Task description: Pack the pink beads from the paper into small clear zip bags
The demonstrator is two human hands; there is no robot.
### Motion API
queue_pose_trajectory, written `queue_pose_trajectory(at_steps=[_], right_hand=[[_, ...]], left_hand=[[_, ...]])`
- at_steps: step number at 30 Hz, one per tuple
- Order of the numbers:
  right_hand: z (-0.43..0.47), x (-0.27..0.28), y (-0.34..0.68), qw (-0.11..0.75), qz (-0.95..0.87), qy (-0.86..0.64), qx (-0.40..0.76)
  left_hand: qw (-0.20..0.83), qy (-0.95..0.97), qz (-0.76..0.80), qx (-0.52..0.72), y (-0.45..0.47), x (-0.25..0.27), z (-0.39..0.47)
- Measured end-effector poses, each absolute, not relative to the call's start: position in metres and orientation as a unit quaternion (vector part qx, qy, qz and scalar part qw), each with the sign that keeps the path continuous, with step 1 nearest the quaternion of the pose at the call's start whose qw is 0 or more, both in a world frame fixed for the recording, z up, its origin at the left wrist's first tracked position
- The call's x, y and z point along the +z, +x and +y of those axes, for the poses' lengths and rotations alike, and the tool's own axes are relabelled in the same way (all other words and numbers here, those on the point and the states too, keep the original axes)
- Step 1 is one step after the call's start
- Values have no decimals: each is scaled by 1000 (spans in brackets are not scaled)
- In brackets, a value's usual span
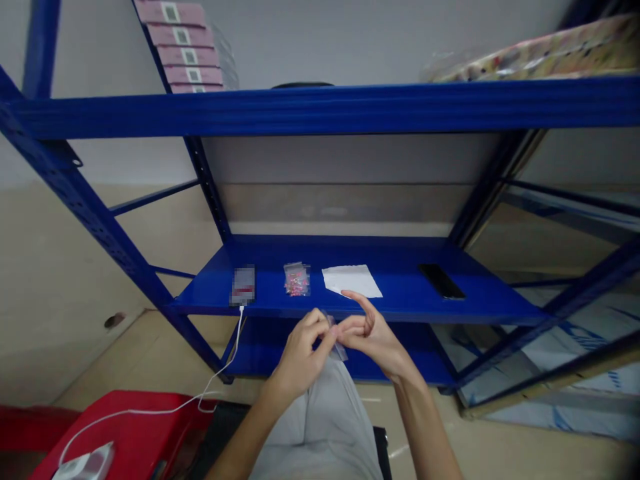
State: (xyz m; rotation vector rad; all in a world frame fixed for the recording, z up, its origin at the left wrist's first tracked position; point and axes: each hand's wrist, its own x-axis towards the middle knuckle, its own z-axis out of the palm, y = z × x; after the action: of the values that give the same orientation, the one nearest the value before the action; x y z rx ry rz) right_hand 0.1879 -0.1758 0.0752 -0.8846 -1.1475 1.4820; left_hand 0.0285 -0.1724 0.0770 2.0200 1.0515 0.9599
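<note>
My left hand (306, 350) is closed, thumb against fingers, pinching a small clear plastic bag (341, 350) above my lap. My right hand (367, 333) meets it from the other side, thumb and fingers pinched on the same bag while the index finger points up and away. Most of the bag is hidden by the fingers, and I cannot make out what is in it. Just beyond my hands, on the blue shelf (395, 257), lie clear zip bags with small pink and red pieces (297, 280) and a white sheet of paper (354, 280).
A black phone (443, 281) lies on the shelf at right. A device (243, 285) at left has a white cable (237, 340) running down to a red stool (125, 427). The upper shelf beam (320, 110) crosses ahead, with pink boxes (187, 57) above it.
</note>
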Motion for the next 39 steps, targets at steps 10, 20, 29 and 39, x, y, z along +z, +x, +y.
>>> queue_pose_trajectory(at_steps=[10, 20, 29, 39], right_hand=[[-164, 41, 143, 517, -425, -447, 593], [-182, 45, 101, 499, -454, -429, 601], [-205, 68, 82, 536, -555, -528, 355], [-242, 79, 97, 571, -527, -565, 278]], left_hand=[[451, 655, 423, 435, 6, 31, -166], [491, 655, 402, 410, -42, 27, -175], [218, 805, 453, 317, -57, 49, -185], [-5, 852, 431, 298, -38, 60, -211]])
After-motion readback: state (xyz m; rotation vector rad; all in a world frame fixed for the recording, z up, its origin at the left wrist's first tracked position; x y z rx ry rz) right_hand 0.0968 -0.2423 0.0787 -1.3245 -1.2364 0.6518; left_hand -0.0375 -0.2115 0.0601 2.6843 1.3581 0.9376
